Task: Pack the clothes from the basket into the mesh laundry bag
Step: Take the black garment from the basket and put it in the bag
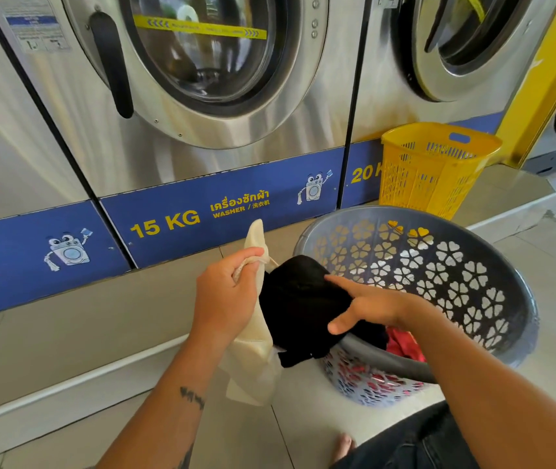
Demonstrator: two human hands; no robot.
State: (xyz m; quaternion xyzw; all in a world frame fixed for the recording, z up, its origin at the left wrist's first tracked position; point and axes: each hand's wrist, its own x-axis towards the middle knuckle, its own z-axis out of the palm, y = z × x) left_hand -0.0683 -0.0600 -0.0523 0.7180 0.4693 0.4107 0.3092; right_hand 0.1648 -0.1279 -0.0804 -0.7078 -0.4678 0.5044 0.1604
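Observation:
A cream mesh laundry bag (253, 367) hangs from my left hand (226, 296), which grips its top edge by the drawstring. My right hand (364, 304) is closed on a bunched black garment (300, 306) and holds it against the bag's mouth, just left of the basket rim. The grey round basket (493, 265) with flower-shaped holes stands on the floor to the right. Red clothing (401, 345) lies inside it, partly hidden by my right forearm.
Steel front-load washers (202, 79) with a blue base strip fill the wall ahead, on a raised tiled step. A yellow plastic hamper (432, 167) stands on that step behind the grey basket. My bare foot (344, 445) and dark trouser leg are at the bottom.

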